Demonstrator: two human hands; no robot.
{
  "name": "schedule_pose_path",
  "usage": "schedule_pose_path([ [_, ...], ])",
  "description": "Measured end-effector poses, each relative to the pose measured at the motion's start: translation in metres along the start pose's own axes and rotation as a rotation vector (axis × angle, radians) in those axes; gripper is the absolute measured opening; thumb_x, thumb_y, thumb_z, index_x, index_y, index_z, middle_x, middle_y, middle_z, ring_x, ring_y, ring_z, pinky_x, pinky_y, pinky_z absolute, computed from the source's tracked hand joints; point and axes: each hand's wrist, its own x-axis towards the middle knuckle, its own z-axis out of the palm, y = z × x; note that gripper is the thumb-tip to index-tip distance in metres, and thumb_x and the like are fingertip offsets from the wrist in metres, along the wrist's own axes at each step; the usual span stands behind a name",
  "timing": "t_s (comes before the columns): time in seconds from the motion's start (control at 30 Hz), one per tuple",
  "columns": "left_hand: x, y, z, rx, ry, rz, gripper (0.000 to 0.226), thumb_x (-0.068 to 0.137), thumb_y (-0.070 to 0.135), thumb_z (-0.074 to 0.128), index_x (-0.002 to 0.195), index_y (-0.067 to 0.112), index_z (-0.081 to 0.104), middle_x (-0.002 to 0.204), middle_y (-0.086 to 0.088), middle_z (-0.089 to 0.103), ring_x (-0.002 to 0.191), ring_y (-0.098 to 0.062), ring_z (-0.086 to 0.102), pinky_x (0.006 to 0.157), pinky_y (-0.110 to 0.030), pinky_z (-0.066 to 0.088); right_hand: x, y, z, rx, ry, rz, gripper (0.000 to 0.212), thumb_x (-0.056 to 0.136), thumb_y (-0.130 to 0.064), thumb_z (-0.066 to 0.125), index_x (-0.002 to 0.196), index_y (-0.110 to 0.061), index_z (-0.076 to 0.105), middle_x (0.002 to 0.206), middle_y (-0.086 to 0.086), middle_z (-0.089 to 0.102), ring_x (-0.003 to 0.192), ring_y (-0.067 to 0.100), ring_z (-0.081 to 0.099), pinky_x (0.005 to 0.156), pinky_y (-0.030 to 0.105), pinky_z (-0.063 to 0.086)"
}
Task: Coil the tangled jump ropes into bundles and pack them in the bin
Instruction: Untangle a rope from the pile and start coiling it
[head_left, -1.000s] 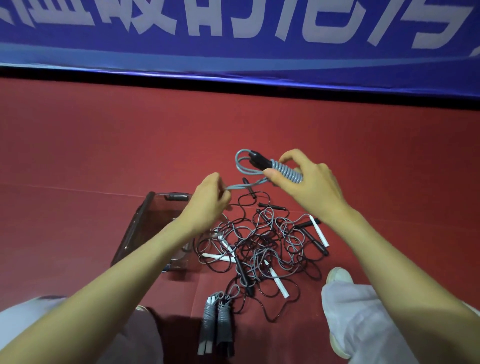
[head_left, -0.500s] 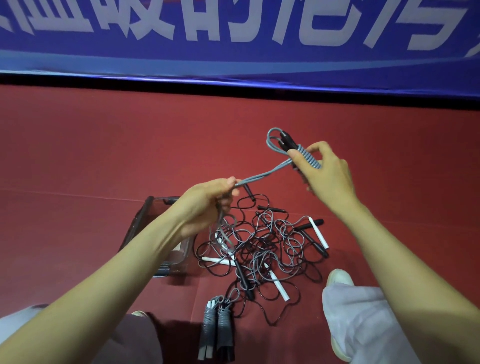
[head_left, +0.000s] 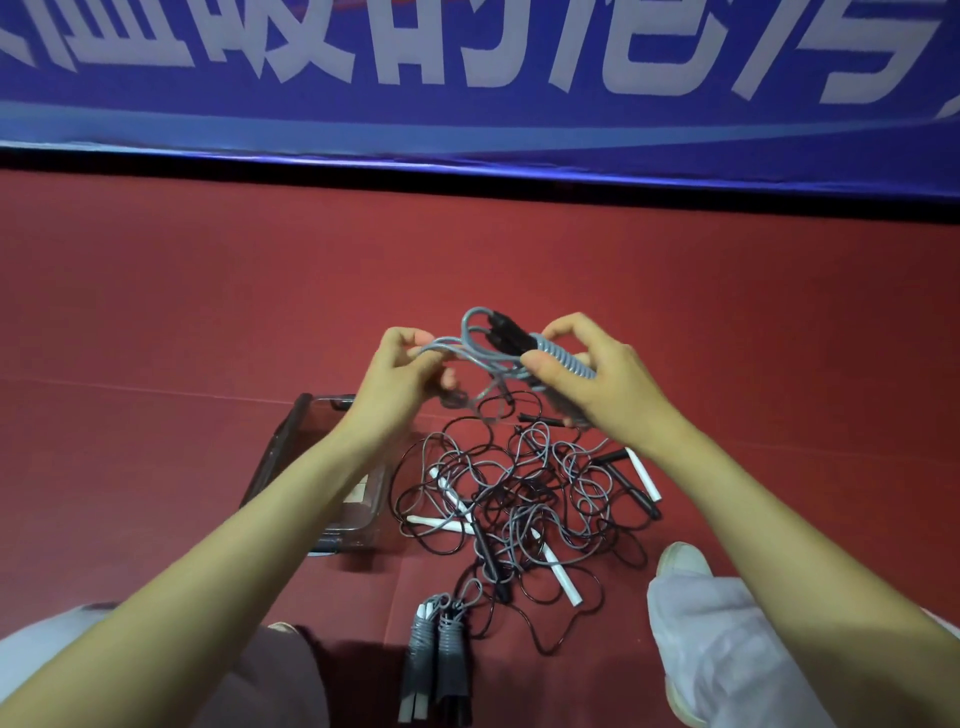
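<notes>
Head: left hand (head_left: 395, 374), right hand (head_left: 597, 379) hold rope (head_left: 563, 358) above tangle (head_left: 519, 499); forearm (head_left: 311, 493) overlaps bin (head_left: 278, 457).

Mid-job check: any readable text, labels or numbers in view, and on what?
"的" (probable): one large white character on the blue banner; its neighbours are cropped at the top and not reliably readable.
Pale patch seen through the clear bin: too blurred to read.
Tangled ropes: no text visible.
</notes>
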Motion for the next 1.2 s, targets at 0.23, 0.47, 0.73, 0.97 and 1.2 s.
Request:
schedule_pose_path([
  [0.23,-0.006,0.012,-0.004,0.059,-0.195,-0.057,0.02,0.085,0.033,0.061,0.091,0.015,0.066,0.075,0.004,0.066,0.057,-0.004,0.037,0.059,-0.023,0.028,0.013,0.016,-0.02,-0.23,0.296,0.096,0.045,0.078,-0.07,0.057,0.093,-0.029,0.049,0.067,0.004,0.07,0.055,0.027,0.063,0.055,0.041,0.053],
  [0.47,-0.005,0.008,-0.01,0.06,-0.219,-0.089,0.015,0.073,0.022,0.068,0.086,0.014,0.067,0.074,0.004,0.071,0.064,0.001,0.057,0.067,-0.025,0.035,0.007,-0.007,-0.008,0.378,-0.007,0.137,0.039,0.083,-0.05,0.06,0.09,-0.012,0.051,0.057,0.011,0.061,0.038,0.022,0.053,0.037,0.024,0.042],
  [0.73,-0.003,0.005,-0.013,0.16,-0.331,-0.1,0.018,0.058,0.017,0.081,0.071,0.013,0.068,0.065,-0.003,0.068,0.057,-0.017,0.057,0.055,-0.023,0.046,-0.012,-0.009,0.01,0.1,-0.803,0.383,0.054,0.088,-0.045,0.064,0.113,-0.001,0.045,0.061,0.01,0.058,0.043,0.022,0.053,0.041,0.026,0.046],
  [0.97,-0.007,0.009,0.012,0.344,-0.179,0.164,0.008,0.082,0.011,0.073,0.078,0.015,0.068,0.061,0.012,0.065,0.051,0.004,0.049,0.049,-0.012,0.039,0.012,0.012,0.016,-0.612,-0.089,0.337,0.049,0.085,-0.067,0.05,0.099,-0.021,0.046,0.081,0.004,0.066,0.07,0.027,0.063,0.065,0.036,0.047],
  [1.2,-0.009,-0.004,0.017,-0.182,-0.27,-0.285,0.022,0.077,0.019,0.067,0.097,0.014,0.058,0.074,0.001,0.069,0.051,-0.006,0.045,0.055,-0.019,0.037,0.006,0.003,0.009,-0.234,0.067,0.1,0.041,0.083,-0.056,0.064,0.099,-0.025,0.042,0.062,0.01,0.065,0.046,0.018,0.052,0.051,0.033,0.043],
])
